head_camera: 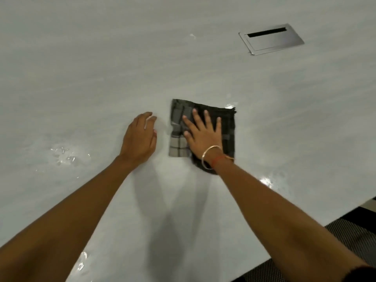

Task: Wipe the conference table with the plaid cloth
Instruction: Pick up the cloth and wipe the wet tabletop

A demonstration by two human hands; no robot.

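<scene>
A folded plaid cloth [226, 129], dark grey with lighter checks, lies flat on the pale grey conference table [101, 68]. My right hand [203, 135] presses down on the cloth with its fingers spread and straight; a thin bangle circles that wrist. To the left of the cloth, my left hand [140, 137] rests on the bare tabletop with its fingers loosely curled and nothing in it, a small gap apart from the cloth's left edge.
A metal cable hatch [271, 39] with a dark slot is set into the table at the far right. Wet patches [65, 155] glisten at the left, near the front edge and right of the cloth. The table's edge runs along the lower right, with dark mesh [354, 235] beyond.
</scene>
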